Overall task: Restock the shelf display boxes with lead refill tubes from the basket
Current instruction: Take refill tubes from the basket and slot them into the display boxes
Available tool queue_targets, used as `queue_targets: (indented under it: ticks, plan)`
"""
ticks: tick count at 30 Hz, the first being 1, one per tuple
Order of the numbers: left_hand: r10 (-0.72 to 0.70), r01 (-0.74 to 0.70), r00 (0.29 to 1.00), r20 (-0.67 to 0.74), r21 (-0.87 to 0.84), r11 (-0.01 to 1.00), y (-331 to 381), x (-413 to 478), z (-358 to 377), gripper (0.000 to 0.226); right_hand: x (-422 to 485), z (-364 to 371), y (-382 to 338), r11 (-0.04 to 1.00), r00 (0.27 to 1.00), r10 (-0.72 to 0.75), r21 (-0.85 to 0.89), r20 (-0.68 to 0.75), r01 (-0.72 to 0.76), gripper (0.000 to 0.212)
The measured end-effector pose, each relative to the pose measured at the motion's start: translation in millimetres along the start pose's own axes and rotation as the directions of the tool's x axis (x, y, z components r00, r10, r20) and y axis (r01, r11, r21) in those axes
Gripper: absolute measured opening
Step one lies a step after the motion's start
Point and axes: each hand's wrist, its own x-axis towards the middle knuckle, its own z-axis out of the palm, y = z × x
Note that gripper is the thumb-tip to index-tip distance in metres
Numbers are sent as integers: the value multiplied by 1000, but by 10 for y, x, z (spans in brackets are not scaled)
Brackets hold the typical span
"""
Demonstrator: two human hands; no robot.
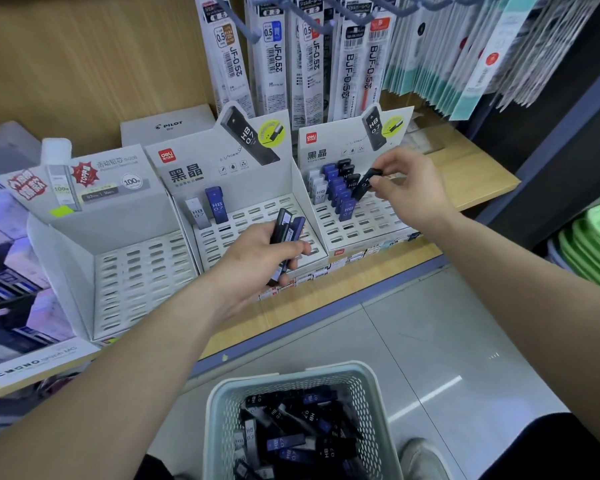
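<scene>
My right hand (404, 187) pinches a black lead tube (366, 184), tilted, over the right display box (364, 223), beside its rows of white, blue and black tubes (336, 190). My left hand (257, 259) grips a bundle of black and blue tubes (286, 230) in front of the middle display box (253, 216), where one grey tube (197, 213) and one blue tube (217, 204) stand upright. A pale green mesh basket (219, 410) on the floor below holds several loose tubes (291, 431).
A third slotted box (136, 271) at the left holds no tubes. Refill packs (291, 57) hang on hooks above the boxes. The wooden shelf edge (326, 289) runs in front. Green trays (593, 244) are stacked at the right. A shoe (420, 459) stands by the basket.
</scene>
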Motion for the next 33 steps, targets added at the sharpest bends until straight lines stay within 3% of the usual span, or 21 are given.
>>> queue_targets:
  ticks: [10, 16, 21, 24, 27, 30, 33]
  plan:
    - [27, -27, 1000, -3, -34, 999, -29, -51, -115, 16, 69, 76, 40, 978, 998, -61, -198, 34, 66, 12]
    - [56, -56, 998, -21, 4, 998, -42, -53, -170, 14, 81, 161, 94, 929, 986, -163, -330, 41, 167, 19]
    - [74, -74, 997, -33, 7, 997, -42, -56, -206, 15, 73, 149, 25, 928, 989, -147, -346, 5, 139, 18]
    - [93, -93, 995, -30, -5, 996, -35, -55, -217, 18, -29, 118, -214, 953, 984, -171, -262, -56, 151, 12]
    - [114, -114, 993, -15, -13, 993, -20, -49, -200, 20, -265, 255, -483, 987, 984, -148, -47, 97, 153, 7]
    - [146, -146, 989, -8, 18, 989, -11, -52, -161, 21, -448, 452, -621, 992, 924, -122, 15, 363, 125, 23]
    - [163, -163, 987, -3, 27, 986, -6, -63, -138, 23, -496, 529, -650, 993, 897, -111, 79, 428, 85, 18]
